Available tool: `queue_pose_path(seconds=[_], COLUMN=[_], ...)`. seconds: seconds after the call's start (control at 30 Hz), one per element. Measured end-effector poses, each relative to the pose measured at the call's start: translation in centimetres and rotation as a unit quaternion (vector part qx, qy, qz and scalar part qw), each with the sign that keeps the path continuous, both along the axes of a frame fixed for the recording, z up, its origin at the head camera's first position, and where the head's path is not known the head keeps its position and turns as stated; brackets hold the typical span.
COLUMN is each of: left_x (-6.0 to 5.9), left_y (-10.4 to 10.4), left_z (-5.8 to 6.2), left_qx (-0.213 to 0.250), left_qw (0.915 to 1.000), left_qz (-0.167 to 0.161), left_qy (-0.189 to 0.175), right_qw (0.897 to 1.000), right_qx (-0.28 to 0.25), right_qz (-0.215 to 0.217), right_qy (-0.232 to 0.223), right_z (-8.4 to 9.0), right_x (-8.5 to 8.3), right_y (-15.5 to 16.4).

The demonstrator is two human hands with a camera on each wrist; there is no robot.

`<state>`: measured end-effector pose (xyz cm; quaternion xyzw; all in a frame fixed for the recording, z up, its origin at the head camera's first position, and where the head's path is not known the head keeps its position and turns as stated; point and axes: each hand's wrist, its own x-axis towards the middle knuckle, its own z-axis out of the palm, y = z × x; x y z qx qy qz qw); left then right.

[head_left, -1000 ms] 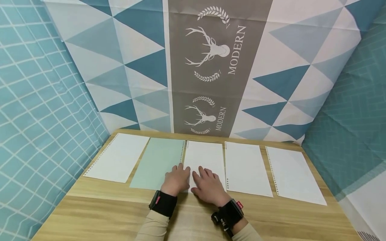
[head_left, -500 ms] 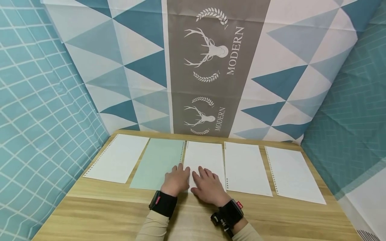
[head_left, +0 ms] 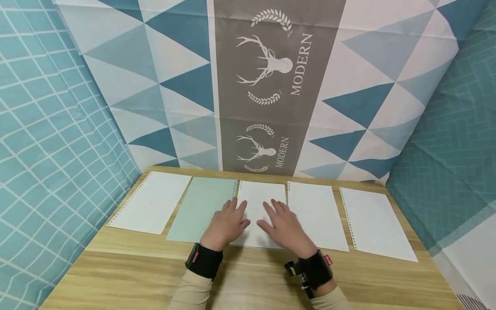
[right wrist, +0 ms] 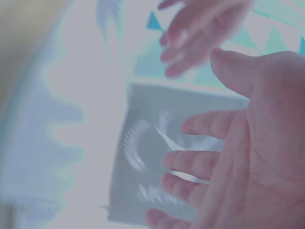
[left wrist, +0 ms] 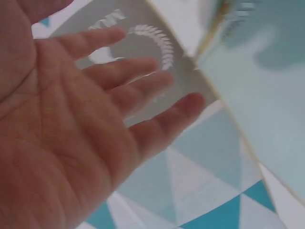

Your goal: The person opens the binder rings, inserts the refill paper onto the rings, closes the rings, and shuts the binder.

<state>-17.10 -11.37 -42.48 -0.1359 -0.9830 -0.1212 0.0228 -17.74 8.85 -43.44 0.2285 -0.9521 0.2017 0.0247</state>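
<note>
My left hand [head_left: 225,224] hovers over the inner edges of the pale green sheet [head_left: 207,196] and the middle white sheet [head_left: 257,196], its fingers spread and holding nothing. To its right, my right hand [head_left: 284,226] is above the right edge of that middle sheet, fingers and thumb apart and nothing in them. Each sheet has a row of punched holes along one side. In the left wrist view the left palm [left wrist: 62,129] faces the camera with extended fingers. The right wrist view shows the right palm [right wrist: 276,143] with loosely extended fingers.
A white punched sheet [head_left: 151,202] lies at the far left of the wooden table [head_left: 248,275]. Two more, one white sheet [head_left: 317,215] and another white sheet [head_left: 377,224], lie to the right. Patterned cloth [head_left: 186,86] stands behind the table, with hangings at both sides.
Both hands have lifted off the lower part of the middle sheet and moved apart, the right one going right and the left slightly left. More of the middle sheet shows. The sheets stay in place.
</note>
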Motion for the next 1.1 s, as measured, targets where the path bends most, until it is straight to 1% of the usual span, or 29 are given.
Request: queue_pose_path(seconds=[0.03, 0.13, 0.27, 0.37, 0.5, 0.63, 0.77, 0.83, 0.93, 1.0, 1.1], left_x=[0.0, 0.3, 0.8, 1.4, 2.6, 3.8, 5.0, 5.5, 5.6, 5.4, 4.7], left_y=[0.1, 0.6, 1.1, 1.4, 1.4, 1.3, 1.3, 1.4, 1.5, 1.5, 1.6], left_z=[0.3, 1.2, 2.5, 3.8, 5.4, 6.9, 8.1, 8.5, 8.6, 8.3, 7.5], left_qx=[0.004, 0.015, 0.036, 0.057, 0.069, 0.079, 0.092, 0.099, 0.11, 0.109, 0.096], left_qw=[0.9998, 0.9985, 0.9964, 0.9944, 0.9926, 0.9901, 0.9867, 0.9858, 0.986, 0.9872, 0.9907], left_qz=[-0.005, -0.013, -0.009, 0.001, 0.01, 0.011, 0.007, 0.006, 0.005, 0.006, 0.009], left_qy=[0.019, 0.051, 0.076, 0.089, 0.099, 0.116, 0.134, 0.135, 0.126, 0.116, 0.097], right_qw=[1.0, 0.999, 0.997, 0.995, 0.993, 0.991, 0.99, 0.99, 0.99, 0.99, 0.989], right_qx=[-0.003, -0.01, -0.018, -0.021, -0.021, -0.015, -0.017, -0.02, -0.024, -0.026, -0.022], right_qz=[-0.01, -0.037, -0.069, -0.09, -0.107, -0.121, -0.13, -0.131, -0.133, -0.136, -0.145], right_qy=[0.006, 0.009, 0.008, 0.026, 0.049, 0.063, 0.055, 0.044, 0.03, 0.026, 0.023], right_z=[0.6, 2.3, 4.1, 5.3, 7.0, 8.4, 9.5, 9.8, 10.0, 9.9, 9.2], right_x=[0.0, 0.1, 0.7, 1.3, 2.3, 3.5, 4.7, 5.2, 5.6, 5.4, 4.6], right_y=[0.7, 2.9, 5.7, 7.2, 8.0, 8.1, 8.2, 8.4, 8.6, 8.7, 8.9])
